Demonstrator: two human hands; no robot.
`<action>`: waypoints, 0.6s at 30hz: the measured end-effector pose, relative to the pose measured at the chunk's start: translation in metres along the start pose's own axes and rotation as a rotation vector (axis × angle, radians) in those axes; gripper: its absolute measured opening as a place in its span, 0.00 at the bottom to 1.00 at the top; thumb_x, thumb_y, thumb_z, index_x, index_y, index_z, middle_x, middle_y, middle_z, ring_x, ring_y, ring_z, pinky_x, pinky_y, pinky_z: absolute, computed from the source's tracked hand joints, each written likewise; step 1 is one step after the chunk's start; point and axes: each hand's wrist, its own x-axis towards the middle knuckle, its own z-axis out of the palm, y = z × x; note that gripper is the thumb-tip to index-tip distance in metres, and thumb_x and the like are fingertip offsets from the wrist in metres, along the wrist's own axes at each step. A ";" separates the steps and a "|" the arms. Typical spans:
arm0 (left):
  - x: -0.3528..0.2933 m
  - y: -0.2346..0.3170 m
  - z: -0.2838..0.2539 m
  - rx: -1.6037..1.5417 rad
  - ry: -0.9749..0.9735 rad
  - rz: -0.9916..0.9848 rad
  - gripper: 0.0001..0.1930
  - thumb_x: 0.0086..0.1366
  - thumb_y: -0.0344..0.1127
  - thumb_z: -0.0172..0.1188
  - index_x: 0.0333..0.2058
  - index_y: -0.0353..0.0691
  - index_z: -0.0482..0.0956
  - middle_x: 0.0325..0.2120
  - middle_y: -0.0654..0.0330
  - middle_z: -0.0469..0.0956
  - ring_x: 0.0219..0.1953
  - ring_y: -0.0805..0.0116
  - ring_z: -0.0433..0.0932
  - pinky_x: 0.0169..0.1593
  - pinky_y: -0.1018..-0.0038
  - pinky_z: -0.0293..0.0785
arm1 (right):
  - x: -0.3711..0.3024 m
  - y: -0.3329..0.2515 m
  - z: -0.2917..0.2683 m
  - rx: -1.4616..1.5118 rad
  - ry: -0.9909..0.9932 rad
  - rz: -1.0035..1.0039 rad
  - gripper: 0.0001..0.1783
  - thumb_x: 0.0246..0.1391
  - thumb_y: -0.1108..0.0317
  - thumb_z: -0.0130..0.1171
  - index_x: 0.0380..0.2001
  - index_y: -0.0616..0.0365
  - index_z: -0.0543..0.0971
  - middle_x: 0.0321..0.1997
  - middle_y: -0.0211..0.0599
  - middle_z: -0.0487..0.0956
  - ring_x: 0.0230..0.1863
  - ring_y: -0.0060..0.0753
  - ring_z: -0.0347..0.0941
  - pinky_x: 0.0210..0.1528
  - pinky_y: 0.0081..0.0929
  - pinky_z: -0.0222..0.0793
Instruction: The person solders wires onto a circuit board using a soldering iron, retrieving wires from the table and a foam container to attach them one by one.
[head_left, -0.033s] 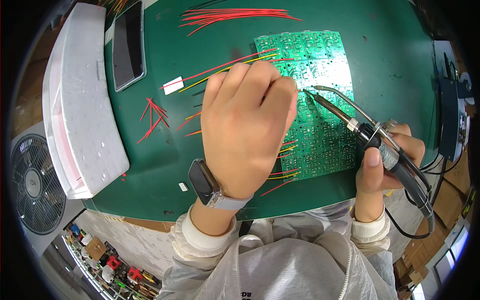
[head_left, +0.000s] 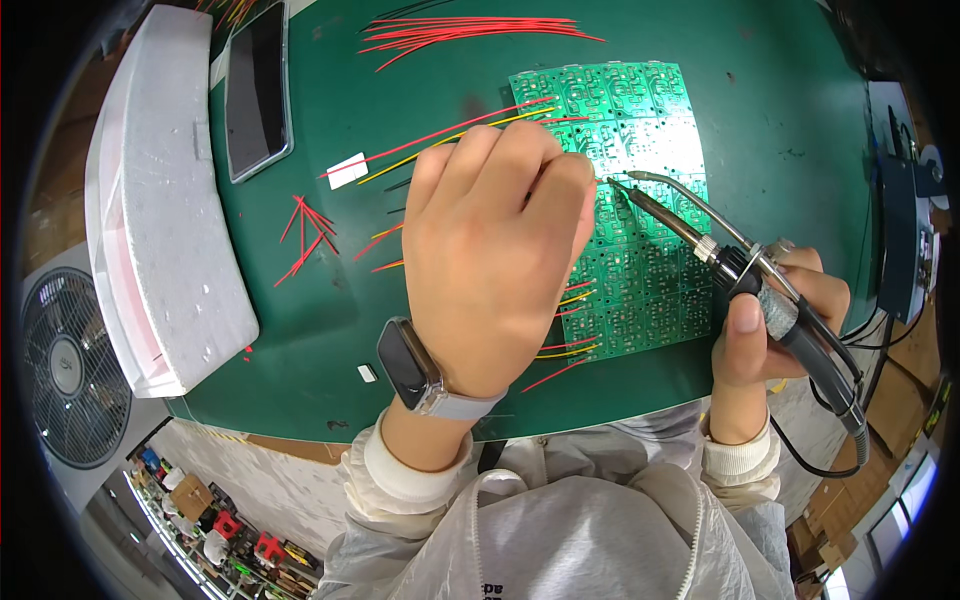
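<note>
A green panel of circuit boards (head_left: pixel 640 260) lies on the mat, with red, yellow and black wires joined along its left side. My left hand (head_left: pixel 490 250), wearing a watch, is closed in a pinch over the panel's left part. A short bit of red wire (head_left: pixel 598 181) shows at its fingertips; the rest of it is hidden by the hand. My right hand (head_left: pixel 775 320) grips a soldering iron (head_left: pixel 795 345) with a thin metal feed tube (head_left: pixel 690 200) fixed alongside. The iron's tip is at the board, just right of my left fingertips.
Red wires (head_left: pixel 490 32) lie in a bundle at the far side, with short red pieces (head_left: pixel 305 240) to the left. A phone (head_left: pixel 257 95) and a white foam box (head_left: pixel 165 210) stand at the left. A fan (head_left: pixel 75 370) is beyond the green mat (head_left: pixel 330 350).
</note>
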 end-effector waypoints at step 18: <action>0.000 0.002 -0.002 -0.006 -0.052 -0.017 0.09 0.41 0.25 0.61 0.24 0.42 0.73 0.25 0.64 0.70 0.29 0.64 0.69 0.32 0.70 0.61 | 0.002 0.001 0.001 0.028 -0.030 -0.014 0.19 0.39 0.65 0.61 0.27 0.65 0.63 0.18 0.40 0.69 0.17 0.22 0.63 0.21 0.17 0.61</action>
